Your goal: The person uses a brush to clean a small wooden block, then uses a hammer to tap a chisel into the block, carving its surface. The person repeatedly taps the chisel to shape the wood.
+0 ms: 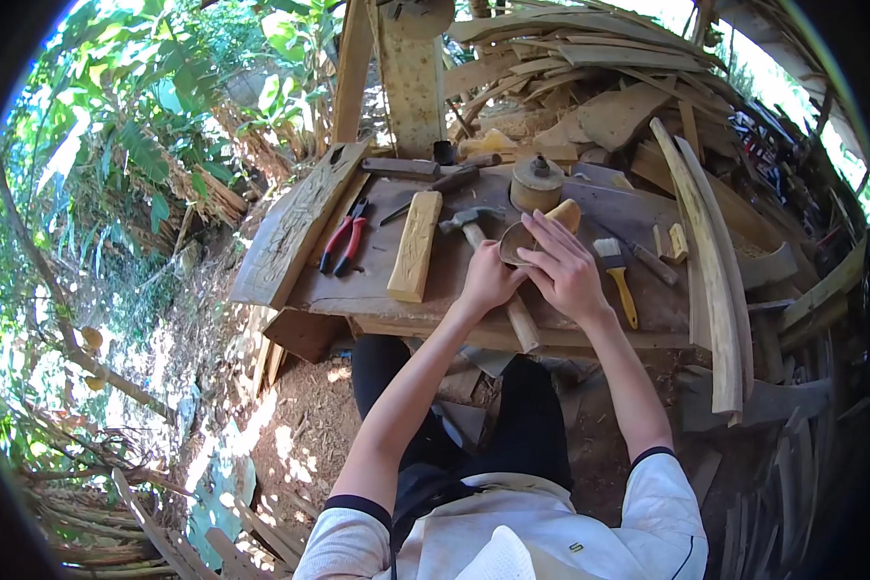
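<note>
My left hand (pixel 494 274) grips a small curved, hollow wooden piece (pixel 514 238) with a pale rim, while my right hand (pixel 561 261) lies over it, fingers pressed together. Beneath them lies a hammer (pixel 522 323) with a wooden handle. A squared wood block (pixel 415 246) and red-handled pliers (pixel 345 242) rest to the left. On the right are a yellow-handled brush (pixel 622 285) and a long thin tool (pixel 648 261). Behind my hands stands a cylindrical wooden object (pixel 536 182), with several dark tools (pixel 401 167) to its left.
The worn workbench (pixel 329 304) has a carved board (pixel 290 227) along its left side. Long curved planks (pixel 710 290) lean at the right. Scrap wood (pixel 590 58) is heaped behind, beside an upright post (pixel 406 77). Leafy plants (pixel 135 145) fill the left.
</note>
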Action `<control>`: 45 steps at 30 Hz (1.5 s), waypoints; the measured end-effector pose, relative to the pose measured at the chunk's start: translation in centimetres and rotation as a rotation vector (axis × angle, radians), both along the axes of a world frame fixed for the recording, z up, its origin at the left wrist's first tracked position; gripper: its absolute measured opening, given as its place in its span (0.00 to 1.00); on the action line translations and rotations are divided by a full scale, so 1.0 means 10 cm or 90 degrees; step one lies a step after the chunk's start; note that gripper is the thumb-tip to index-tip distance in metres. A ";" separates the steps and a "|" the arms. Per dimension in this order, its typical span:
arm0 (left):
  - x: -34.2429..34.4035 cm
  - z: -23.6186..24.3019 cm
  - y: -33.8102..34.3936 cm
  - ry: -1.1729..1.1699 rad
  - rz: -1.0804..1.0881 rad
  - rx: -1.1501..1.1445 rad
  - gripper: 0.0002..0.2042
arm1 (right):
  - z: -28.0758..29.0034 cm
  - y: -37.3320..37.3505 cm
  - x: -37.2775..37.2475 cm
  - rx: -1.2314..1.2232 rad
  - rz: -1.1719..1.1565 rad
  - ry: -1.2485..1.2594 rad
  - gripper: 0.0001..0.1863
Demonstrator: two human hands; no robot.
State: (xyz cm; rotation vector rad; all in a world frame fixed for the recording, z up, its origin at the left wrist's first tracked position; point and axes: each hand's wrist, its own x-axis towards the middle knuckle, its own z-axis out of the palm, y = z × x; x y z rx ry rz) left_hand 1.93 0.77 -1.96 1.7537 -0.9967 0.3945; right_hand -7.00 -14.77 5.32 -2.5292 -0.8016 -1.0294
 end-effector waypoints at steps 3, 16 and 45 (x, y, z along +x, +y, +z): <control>0.08 -0.07 0.05 -0.021 -0.012 0.009 0.13 | 0.06 0.12 0.10 -0.005 0.053 0.029 0.16; -0.05 0.14 0.01 0.091 0.039 0.042 0.19 | 0.00 -0.04 0.23 0.056 0.005 0.023 0.19; -0.01 0.07 0.10 0.027 0.092 0.056 0.16 | -0.15 0.20 0.29 0.091 -0.024 -0.051 0.15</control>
